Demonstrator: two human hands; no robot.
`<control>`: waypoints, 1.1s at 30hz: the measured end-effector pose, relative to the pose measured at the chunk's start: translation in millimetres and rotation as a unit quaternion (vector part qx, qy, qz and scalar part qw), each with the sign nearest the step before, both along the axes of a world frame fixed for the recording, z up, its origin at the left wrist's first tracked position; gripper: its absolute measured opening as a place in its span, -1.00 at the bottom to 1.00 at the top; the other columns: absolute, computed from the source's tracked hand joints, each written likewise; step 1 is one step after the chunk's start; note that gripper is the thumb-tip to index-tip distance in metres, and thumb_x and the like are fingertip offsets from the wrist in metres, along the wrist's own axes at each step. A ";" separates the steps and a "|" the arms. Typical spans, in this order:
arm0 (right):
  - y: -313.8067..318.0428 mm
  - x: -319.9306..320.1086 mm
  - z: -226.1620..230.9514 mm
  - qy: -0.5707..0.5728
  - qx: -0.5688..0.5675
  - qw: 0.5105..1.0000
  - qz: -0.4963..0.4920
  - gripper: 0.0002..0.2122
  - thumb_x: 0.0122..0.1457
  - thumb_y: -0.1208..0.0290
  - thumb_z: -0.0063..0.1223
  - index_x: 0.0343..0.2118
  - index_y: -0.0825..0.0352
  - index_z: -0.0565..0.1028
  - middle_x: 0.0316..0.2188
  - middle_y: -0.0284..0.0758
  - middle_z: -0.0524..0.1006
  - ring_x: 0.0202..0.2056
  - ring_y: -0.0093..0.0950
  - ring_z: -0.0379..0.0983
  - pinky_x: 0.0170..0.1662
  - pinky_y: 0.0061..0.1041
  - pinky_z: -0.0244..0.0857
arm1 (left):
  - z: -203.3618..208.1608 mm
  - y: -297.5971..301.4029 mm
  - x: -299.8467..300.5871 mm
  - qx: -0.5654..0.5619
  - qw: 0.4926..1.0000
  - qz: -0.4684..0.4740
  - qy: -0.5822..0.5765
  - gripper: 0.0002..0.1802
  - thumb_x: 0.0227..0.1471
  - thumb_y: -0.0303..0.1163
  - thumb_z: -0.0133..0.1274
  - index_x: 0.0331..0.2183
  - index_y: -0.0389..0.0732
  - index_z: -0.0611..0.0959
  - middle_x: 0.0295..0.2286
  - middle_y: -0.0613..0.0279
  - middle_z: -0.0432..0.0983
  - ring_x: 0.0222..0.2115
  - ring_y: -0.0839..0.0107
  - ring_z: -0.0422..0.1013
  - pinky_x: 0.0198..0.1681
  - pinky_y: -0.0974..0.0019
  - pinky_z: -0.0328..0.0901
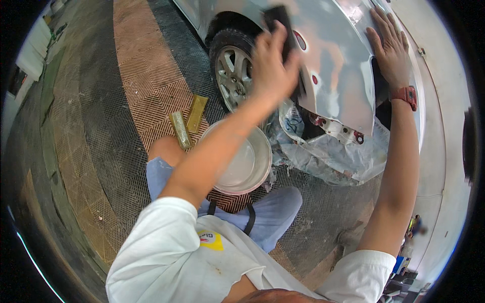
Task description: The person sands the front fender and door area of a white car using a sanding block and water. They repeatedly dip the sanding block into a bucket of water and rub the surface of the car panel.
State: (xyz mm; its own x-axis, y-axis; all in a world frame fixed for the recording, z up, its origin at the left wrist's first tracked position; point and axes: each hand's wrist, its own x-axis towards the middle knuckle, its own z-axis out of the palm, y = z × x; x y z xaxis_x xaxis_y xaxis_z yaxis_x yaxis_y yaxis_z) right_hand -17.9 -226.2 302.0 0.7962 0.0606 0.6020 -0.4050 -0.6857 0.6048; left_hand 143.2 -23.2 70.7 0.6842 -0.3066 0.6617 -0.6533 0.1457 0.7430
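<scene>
My left hand [275, 70], blurred by motion, is closed on a long black sanding block [279, 25] against the side of the car body panel [333, 55]. That panel is grey with patches of bare metal and orange-brown. Farther right, my right hand [390, 48] lies flat with fingers outstretched on the upper part of the panel, beside a dark opening. A red watch [405, 97] is on that wrist. Under my left forearm, a round white basin [247, 161] stands on the floor between my legs, partly hidden by the arm.
A car wheel [232, 70] stands left of the panel. Crumpled plastic sheeting [323, 156] hangs below the panel's lower edge. Two yellowish blocks, one flat [197, 113] and one thicker [181, 130], lie on the ridged floor mat [146, 76] left of the basin.
</scene>
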 end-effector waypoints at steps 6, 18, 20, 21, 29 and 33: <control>61.3 7.8 13.1 0.024 0.172 0.979 -0.106 -0.43 0.48 -0.03 -0.11 0.42 0.18 0.38 0.49 -0.26 0.28 0.56 -0.24 -0.02 0.59 -0.07 -0.23 | -11.8 8.8 2.1 0.025 0.999 0.003 -0.046 -0.14 0.23 -0.11 0.26 0.44 -0.05 0.32 0.28 -0.24 0.31 0.26 -0.24 0.30 0.32 -0.17 0.23; 43.7 8.2 5.4 0.005 0.155 0.985 -0.075 -0.43 0.47 -0.05 -0.09 0.41 0.16 0.40 0.47 -0.29 0.32 0.54 -0.26 0.04 0.57 -0.04 -0.22 | -20.3 6.7 -17.5 0.011 0.999 0.026 -0.038 -0.17 0.21 -0.19 0.27 0.41 -0.20 0.38 0.25 -0.30 0.35 0.29 -0.24 0.28 0.36 -0.13 0.22; 40.7 10.3 5.1 -0.006 0.153 0.986 -0.068 -0.44 0.46 -0.04 -0.08 0.40 0.16 0.41 0.47 -0.29 0.33 0.54 -0.26 0.05 0.57 -0.04 -0.22 | -5.6 -8.5 62.1 0.014 0.994 0.012 0.111 -0.09 0.20 -0.04 0.29 0.40 -0.28 0.35 0.20 -0.30 0.43 0.26 -0.14 0.37 0.33 0.02 0.27; 39.6 8.6 3.6 -0.008 0.153 0.986 -0.069 -0.44 0.46 -0.04 -0.08 0.40 0.15 0.42 0.46 -0.29 0.33 0.54 -0.26 0.05 0.57 -0.04 -0.22 | -1.0 -10.1 79.8 0.040 0.991 0.024 0.128 -0.08 0.22 -0.01 0.26 0.41 -0.28 0.34 0.20 -0.32 0.44 0.19 -0.13 0.43 0.31 0.04 0.28; 41.1 8.5 4.8 0.000 0.151 0.986 -0.071 -0.44 0.46 -0.03 -0.06 0.39 0.16 0.42 0.46 -0.28 0.34 0.54 -0.25 0.06 0.57 -0.05 -0.22 | -4.7 11.4 -18.2 0.001 0.999 0.012 -0.041 -0.11 0.19 -0.10 0.32 0.41 -0.18 0.37 0.14 -0.28 0.39 0.18 -0.22 0.38 0.27 -0.07 0.30; 44.4 5.3 12.2 -0.004 0.149 0.987 -0.062 -0.45 0.46 -0.02 -0.07 0.39 0.15 0.42 0.47 -0.28 0.33 0.54 -0.25 0.04 0.57 -0.06 -0.23 | 25.5 -7.2 83.1 0.023 0.991 -0.018 0.130 -0.08 0.18 0.10 0.27 0.36 -0.26 0.43 0.14 -0.29 0.46 0.19 -0.11 0.42 0.28 0.00 0.33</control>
State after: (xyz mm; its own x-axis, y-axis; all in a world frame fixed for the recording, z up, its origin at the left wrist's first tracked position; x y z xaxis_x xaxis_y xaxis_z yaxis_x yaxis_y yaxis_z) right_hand -12.6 -181.8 314.2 0.7814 -0.2182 0.5847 -0.5016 -0.7770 0.3804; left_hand 226.3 -30.5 96.2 0.8180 -0.3590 0.4494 -0.4339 0.1277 0.8919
